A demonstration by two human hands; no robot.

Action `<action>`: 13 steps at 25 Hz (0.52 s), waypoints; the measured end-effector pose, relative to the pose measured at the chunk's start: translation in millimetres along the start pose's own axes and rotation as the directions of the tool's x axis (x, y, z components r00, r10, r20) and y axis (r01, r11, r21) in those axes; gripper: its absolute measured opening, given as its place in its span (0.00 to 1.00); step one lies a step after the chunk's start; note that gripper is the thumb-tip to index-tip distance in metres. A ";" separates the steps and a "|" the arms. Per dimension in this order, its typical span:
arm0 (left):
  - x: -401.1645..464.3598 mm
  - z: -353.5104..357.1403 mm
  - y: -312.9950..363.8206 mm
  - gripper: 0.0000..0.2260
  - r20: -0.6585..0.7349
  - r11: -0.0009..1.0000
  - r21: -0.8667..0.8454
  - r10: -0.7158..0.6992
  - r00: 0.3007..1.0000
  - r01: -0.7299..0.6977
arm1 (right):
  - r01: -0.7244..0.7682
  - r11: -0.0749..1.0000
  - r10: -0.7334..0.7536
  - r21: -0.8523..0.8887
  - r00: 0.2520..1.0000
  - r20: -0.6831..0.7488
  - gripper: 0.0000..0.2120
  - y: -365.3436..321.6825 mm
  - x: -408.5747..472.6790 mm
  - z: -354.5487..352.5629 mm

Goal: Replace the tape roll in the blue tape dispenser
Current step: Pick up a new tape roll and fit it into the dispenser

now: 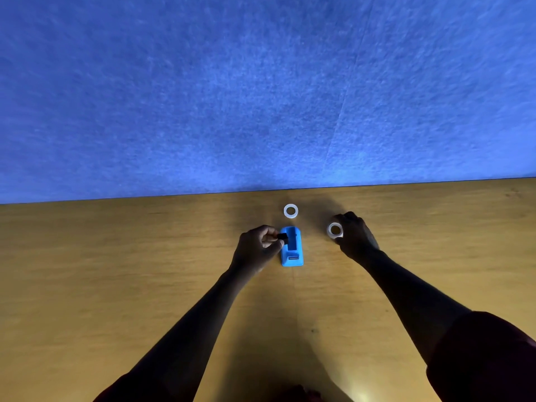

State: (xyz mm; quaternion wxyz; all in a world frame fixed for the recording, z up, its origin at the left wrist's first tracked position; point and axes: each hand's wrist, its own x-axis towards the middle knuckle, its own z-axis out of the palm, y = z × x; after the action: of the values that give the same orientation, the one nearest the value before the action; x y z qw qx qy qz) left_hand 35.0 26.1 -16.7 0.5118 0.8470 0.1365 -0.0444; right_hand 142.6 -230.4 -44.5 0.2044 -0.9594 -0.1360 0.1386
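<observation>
The blue tape dispenser (292, 250) stands on the wooden table (145, 271), its roll bay showing no roll. My left hand (258, 248) pinches a small black spool core (282, 237) just at the dispenser's left edge. To the right, my right hand (355, 236) holds a clear tape roll (335, 230) slightly above or on the table; I cannot tell which. A second whitish tape roll (291, 211) lies flat on the table just beyond the dispenser.
A blue felt wall (261, 82) rises right behind the table's far edge, close behind the second roll. Both forearms stretch across the table from the near side.
</observation>
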 end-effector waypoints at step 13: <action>-17.6 -0.5 16.9 0.10 -0.014 0.998 0.006 0.057 0.998 -0.057 | 0.131 0.923 -0.122 0.361 0.991 -0.048 0.29 -54.3 -44.7 -21.5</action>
State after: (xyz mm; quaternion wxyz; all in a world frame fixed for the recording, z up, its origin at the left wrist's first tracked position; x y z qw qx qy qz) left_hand 22.8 15.9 1.8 0.5096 0.8522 0.1160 -0.0240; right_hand 97.1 -204.5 7.2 0.3884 -0.8959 -0.1672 0.1363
